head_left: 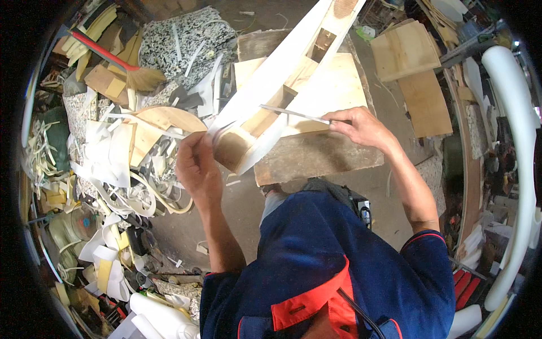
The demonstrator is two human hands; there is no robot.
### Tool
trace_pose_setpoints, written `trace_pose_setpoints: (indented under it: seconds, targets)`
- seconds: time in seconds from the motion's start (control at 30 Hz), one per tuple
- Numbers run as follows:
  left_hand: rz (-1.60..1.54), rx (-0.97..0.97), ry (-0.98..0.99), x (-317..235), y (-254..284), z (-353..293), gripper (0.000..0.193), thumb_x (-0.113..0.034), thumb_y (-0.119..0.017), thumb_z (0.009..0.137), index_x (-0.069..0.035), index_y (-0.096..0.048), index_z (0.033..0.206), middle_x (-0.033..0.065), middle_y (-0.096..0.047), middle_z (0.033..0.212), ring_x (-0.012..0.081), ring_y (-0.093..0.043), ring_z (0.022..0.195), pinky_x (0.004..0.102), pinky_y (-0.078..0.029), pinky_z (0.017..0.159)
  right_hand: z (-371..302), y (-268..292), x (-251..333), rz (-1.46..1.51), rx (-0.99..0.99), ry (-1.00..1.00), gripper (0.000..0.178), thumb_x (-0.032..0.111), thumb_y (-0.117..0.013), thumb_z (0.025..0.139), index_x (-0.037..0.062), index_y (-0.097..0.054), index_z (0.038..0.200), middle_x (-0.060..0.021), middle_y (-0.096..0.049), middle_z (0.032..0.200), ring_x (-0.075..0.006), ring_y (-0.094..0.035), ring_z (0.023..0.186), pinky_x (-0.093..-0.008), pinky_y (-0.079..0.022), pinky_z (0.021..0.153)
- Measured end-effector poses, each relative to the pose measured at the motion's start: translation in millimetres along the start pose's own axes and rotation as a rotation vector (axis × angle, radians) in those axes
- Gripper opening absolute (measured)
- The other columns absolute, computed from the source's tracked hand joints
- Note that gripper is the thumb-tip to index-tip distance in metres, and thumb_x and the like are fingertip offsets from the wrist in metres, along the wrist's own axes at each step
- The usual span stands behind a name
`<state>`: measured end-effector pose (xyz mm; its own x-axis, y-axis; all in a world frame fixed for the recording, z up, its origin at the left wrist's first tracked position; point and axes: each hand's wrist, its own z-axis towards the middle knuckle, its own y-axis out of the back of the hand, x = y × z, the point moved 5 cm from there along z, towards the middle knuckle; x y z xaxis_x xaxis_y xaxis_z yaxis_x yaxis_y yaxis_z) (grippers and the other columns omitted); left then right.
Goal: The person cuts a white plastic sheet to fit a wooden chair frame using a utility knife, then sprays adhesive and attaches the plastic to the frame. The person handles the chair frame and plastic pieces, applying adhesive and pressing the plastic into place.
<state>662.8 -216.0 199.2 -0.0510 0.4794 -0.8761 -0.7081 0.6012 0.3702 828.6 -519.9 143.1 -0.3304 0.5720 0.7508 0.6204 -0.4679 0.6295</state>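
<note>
A long wooden frame (261,122) with open compartments lies slantwise across the work block, its near end toward me. White foam sheet (270,72) wraps its sides. My left hand (199,165) is closed at the near left corner, fingers pinching the foam edge there. My right hand (359,127) is closed round the end of a long thin knife (299,114). The blade points left over the frame, its tip above the near compartments. Whether the blade touches the foam I cannot tell.
Under the frame is a worn wooden block (319,157) with a pale board on it. Foam offcuts (144,192) heap on the left, near a red-handled broom (107,52). Plywood sheets (405,52) lie at far right. A long white foam roll (522,141) stands along the right edge.
</note>
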Motion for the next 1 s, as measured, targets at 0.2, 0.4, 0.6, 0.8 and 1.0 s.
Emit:
trace_pose_setpoints:
  seconds: [0.2,0.4,0.6,0.8,1.0]
  targets:
    - [0.04,-0.012,0.054,2.3,4.2,-2.8,0.011,-0.01,-0.065,0.098,0.001,-0.066,0.101,0.0035,-0.067,0.086,0.0088,-0.059,0.078,0.0238,-0.048,0.072,-27.2,35.0,-30.0,-0.157,-0.049,-0.053,0.029,0.02,-0.068,0.094,0.0084,-0.073,0.12,-0.0142,-0.075,0.109,-0.0257,-0.073,0.097,-0.0395,-0.056,0.087]
    - [0.175,-0.033,0.043,-2.5,-7.7,1.3,0.012,-0.009,-0.063,0.1,0.002,-0.065,0.104,0.0057,-0.068,0.089,0.0115,-0.062,0.083,0.0251,-0.05,0.078,24.7,34.3,-17.5,-0.27,-0.089,0.01,0.028,0.022,-0.065,0.096,0.0078,-0.073,0.118,-0.0157,-0.075,0.103,-0.0312,-0.072,0.094,-0.0428,-0.055,0.085]
    - [0.032,-0.074,0.088,8.2,-5.7,-3.9,0.016,-0.009,-0.061,0.101,0.006,-0.061,0.107,0.013,-0.072,0.099,0.0154,-0.067,0.092,0.0276,-0.053,0.084,4.3,72.1,-40.4,-0.379,-0.138,-0.007,0.03,0.017,-0.069,0.092,0.0103,-0.072,0.121,-0.0189,-0.074,0.097,-0.0328,-0.071,0.086,-0.0435,-0.054,0.079]
    - [-0.126,-0.1,0.121,7.7,-15.0,-3.8,0.015,-0.01,-0.06,0.102,0.005,-0.061,0.106,0.0152,-0.072,0.1,0.0172,-0.068,0.092,0.0299,-0.054,0.086,27.5,77.3,-40.0,-0.454,-0.173,0.044,0.028,0.017,-0.069,0.092,0.0117,-0.073,0.119,-0.0174,-0.073,0.093,-0.0331,-0.069,0.08,-0.0452,-0.054,0.076]
    - [-0.356,-0.122,0.112,24.3,-15.4,-3.7,0.015,-0.01,-0.059,0.102,0.005,-0.059,0.105,0.0199,-0.071,0.102,0.0215,-0.069,0.095,0.0328,-0.055,0.088,29.1,91.8,-50.6,-0.629,-0.244,0.11,0.029,0.017,-0.07,0.09,0.0117,-0.072,0.119,-0.0145,-0.071,0.089,-0.0326,-0.07,0.081,-0.0453,-0.056,0.071]
